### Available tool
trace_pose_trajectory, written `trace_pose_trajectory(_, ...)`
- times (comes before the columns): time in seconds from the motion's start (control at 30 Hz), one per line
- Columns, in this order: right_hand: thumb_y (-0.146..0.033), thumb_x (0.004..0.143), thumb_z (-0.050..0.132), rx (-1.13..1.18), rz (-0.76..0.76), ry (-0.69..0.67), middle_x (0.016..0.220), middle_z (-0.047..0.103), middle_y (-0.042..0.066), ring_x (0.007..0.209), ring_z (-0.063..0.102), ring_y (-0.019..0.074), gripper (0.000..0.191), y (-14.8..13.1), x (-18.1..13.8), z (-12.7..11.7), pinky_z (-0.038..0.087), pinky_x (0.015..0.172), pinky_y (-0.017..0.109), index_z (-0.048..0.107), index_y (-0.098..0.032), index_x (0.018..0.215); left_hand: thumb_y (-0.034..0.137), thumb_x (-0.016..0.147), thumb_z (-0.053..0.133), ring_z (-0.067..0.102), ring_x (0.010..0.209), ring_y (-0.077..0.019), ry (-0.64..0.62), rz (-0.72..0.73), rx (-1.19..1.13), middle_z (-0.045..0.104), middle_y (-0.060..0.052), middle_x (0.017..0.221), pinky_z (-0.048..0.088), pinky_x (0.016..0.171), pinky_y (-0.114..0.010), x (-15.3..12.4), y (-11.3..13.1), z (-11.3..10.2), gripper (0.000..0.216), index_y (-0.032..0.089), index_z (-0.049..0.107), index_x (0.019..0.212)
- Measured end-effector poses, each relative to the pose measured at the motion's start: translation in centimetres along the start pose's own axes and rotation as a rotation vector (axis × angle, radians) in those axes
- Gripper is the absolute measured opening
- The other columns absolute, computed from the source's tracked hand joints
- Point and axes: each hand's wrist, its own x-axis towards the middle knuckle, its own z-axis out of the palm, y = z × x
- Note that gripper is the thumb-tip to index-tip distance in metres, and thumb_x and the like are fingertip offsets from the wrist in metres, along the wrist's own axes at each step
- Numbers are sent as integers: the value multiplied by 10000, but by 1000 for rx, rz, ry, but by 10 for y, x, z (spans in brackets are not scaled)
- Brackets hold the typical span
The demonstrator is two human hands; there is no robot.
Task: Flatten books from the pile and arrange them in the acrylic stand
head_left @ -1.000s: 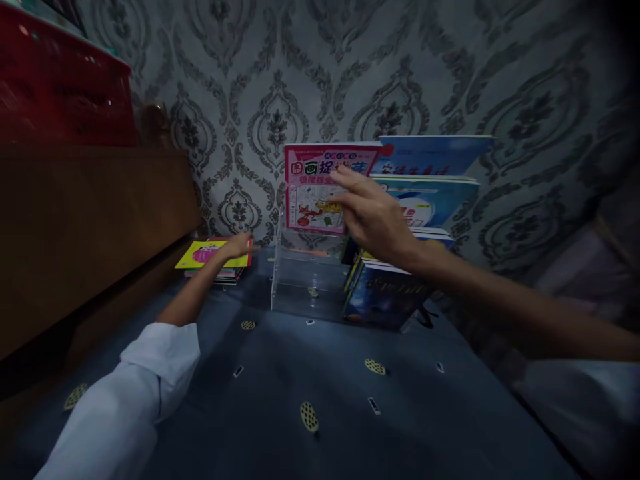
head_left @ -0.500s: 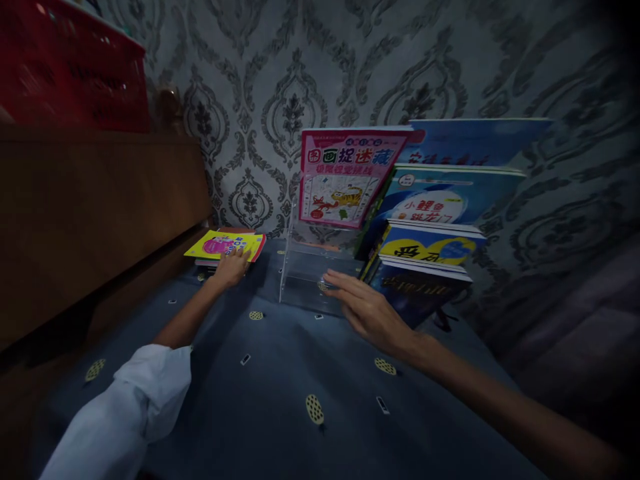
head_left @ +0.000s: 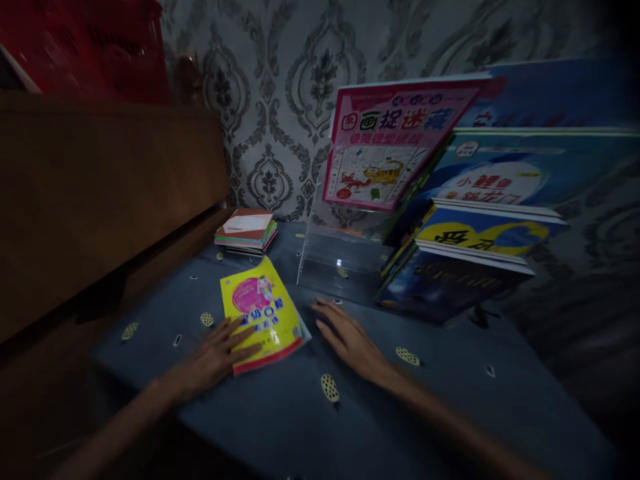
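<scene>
A yellow book (head_left: 267, 297) with a pink oval and a red lower edge is at the middle left, tilted a little towards me. My left hand (head_left: 225, 350) grips its left side, fingers across the cover and thumb hidden. To the right of the book, my right hand (head_left: 350, 340) is open and holds nothing, its fingers stretched in front of a clear acrylic rack (head_left: 325, 263). On the rack's upper tier stands a pink picture book (head_left: 380, 160). Beside it are a teal book (head_left: 500, 180), a blue-and-yellow book (head_left: 480, 230) and a dark blue book (head_left: 450, 283).
Behind the yellow book lies a short stack of books (head_left: 245, 230), a brown-and-white one on top. A dark blue patterned cloth (head_left: 370, 413) covers the table. A wooden cabinet (head_left: 110, 180) borders the left, carrying a red basket (head_left: 110, 60). Patterned wallpaper (head_left: 280, 87) is behind.
My left hand has brought the yellow book off the stack and towards me, uncovering the brown-and-white book. My right hand has drawn back from the rack. The view has shifted left.
</scene>
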Motion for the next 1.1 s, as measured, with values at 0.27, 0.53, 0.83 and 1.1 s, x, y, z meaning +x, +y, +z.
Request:
trace_pose_trajectory(0.27,-334,1017,452,14,-31,-36,1487,547,135,1416,473,274,383,-18,-22,41,461,1133,486,610,-214,1345,174,972,521,178,1547,-301,-125,145,-175,278,53,1646,274,1228,-569,-27,69,-16,676,476,315,1541)
trace_pose_trajectory(0.53,-251,1003,415,-112,52,86,1524,506,121,1489,343,326,431,-19,-69,49,431,1145,591,579,-234,1401,181,995,519,184,1547,-256,-167,266,-285,359,42,1615,180,1261,-535,14,60,-14,581,458,416,1495)
trace_pose_trajectory(0.83,-231,996,427,-274,144,133,1582,430,122,1524,236,365,498,-37,-107,57,395,1145,635,488,-271,1488,102,964,501,191,1547,-243,-219,341,-297,351,39,1617,142,1263,-545,40,49,-15,611,425,456,1481)
trace_pose_trajectory(1.1,-285,1002,431,-292,214,114,1613,370,123,1524,202,394,523,-46,-132,53,387,1126,677,441,-257,1525,-8,817,523,115,1560,-280,-240,319,-195,213,4,1668,133,1247,-596,77,32,-9,858,405,339,1547)
